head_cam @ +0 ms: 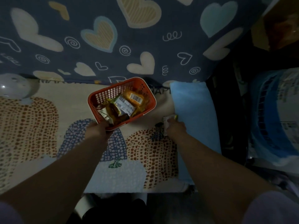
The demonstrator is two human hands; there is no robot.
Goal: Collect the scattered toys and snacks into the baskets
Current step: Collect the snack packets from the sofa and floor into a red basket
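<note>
Head view looks down in dim light on a cream mat (32, 126) printed with brown and blue dotted shapes. Its far edge meets a dark blue blanket (145, 38) patterned with hearts and swirls. A light blue cushion (192, 107) runs along the mat's right edge, with a dark gap and a cardboard box (278, 25) beyond it. A pale round thing (14, 86) sits at the mat's far left edge. Most of the mat's left half and near middle lies open. An orange basket (95, 97) with mesh walls sits tilted near the middle of the far edge and holds several snack packets (124, 104), yellow, orange and white, piled loosely. The left hand (97, 130) grips the basket's near rim. The right hand (175, 128) lies just beside the cushion, fingers bent round a small packet (168, 119) on the mat, apart from the basket.
</note>
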